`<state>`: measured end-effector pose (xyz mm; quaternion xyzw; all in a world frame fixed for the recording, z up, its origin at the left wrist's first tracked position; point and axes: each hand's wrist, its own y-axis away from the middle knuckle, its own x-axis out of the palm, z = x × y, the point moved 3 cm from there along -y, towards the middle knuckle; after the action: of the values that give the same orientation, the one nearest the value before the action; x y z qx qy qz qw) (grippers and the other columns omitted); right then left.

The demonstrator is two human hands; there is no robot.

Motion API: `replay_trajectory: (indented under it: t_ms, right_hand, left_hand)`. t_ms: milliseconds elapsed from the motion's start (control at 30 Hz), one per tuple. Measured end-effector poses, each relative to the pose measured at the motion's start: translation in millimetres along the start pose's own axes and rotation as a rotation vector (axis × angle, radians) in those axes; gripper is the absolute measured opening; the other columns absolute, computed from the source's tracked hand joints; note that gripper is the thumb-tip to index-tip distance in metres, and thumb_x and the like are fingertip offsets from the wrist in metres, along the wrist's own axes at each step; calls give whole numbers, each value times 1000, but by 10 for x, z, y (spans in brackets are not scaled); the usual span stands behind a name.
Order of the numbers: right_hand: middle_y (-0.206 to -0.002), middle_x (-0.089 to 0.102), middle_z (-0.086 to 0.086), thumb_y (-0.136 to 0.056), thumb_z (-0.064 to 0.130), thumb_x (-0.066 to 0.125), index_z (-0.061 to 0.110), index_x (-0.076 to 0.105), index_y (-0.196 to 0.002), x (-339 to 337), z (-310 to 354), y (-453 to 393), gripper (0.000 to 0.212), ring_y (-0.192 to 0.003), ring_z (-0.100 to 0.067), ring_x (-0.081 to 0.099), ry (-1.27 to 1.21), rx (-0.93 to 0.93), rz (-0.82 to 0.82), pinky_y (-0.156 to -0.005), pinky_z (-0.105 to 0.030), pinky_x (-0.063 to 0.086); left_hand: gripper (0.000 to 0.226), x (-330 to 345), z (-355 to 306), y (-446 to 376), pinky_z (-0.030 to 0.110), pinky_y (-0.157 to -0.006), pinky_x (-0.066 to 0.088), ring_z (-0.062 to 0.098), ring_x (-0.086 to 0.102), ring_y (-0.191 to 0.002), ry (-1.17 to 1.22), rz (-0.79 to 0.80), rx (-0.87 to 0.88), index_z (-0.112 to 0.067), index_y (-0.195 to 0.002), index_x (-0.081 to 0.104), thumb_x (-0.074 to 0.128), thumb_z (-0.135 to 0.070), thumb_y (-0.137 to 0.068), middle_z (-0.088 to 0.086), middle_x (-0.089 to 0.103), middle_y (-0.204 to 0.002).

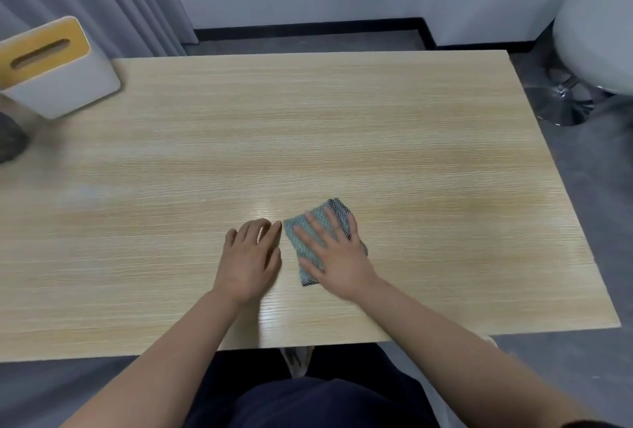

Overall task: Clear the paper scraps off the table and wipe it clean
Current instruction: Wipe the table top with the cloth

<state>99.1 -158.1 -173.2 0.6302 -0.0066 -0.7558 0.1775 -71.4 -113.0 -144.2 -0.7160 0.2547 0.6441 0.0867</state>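
— Flat-fingered, the right hand [334, 256] presses the cloth [310, 239] onto the table [342, 126], near its front edge; the left hand [251, 256] rests beside it, fingers loosely bent, holding nothing.

— Risks?

— Cloth could bunch under an uneven push, leaving streaks. No scraps show.

— Containers?

— Far left, a tissue box [58, 68], slot apparently empty, though blurred; beside it something dark [10, 139], unclear.

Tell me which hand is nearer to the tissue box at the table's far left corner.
Left. The left hand rests on the table, closer to the tissue box. The right hand lies flat on the cloth, farther to the right.
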Motion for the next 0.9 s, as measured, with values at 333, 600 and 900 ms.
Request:
replay_trajectory:
  t_ms: [333,600,900]
  right_hand:
    - [-157,-15,12,-95,61,13,41,-11,-146,-352,-969,-482,60,-143,-15,-22,-61,367,-12,-112,-45,-18]
    - [-158,-12,5,-98,54,13,35,-7,-149,-377,-808,-592,58,-144,-26,-20,-88,498,-63,-113,-56,-13]
    - [-157,-8,13,-95,63,12,43,-3,-147,-145,-292,-502,58,-144,-17,-20,-4,23,-27,-113,-49,-16]
  left_hand:
    - [76,32,152,-185,50,-115,7,14,-2,-146,99,112,-16,-30,-149,22,7,-56,-80,-5,14,-158]
    - [74,12,237,-264,50,-114,5,13,-6,-146,106,120,-3,-30,-150,19,7,-57,-82,-8,5,-158]
    - [75,70,221,-298,52,-114,-3,11,-25,-138,65,176,-10,-31,-150,2,-6,-57,-80,-11,-19,-153]
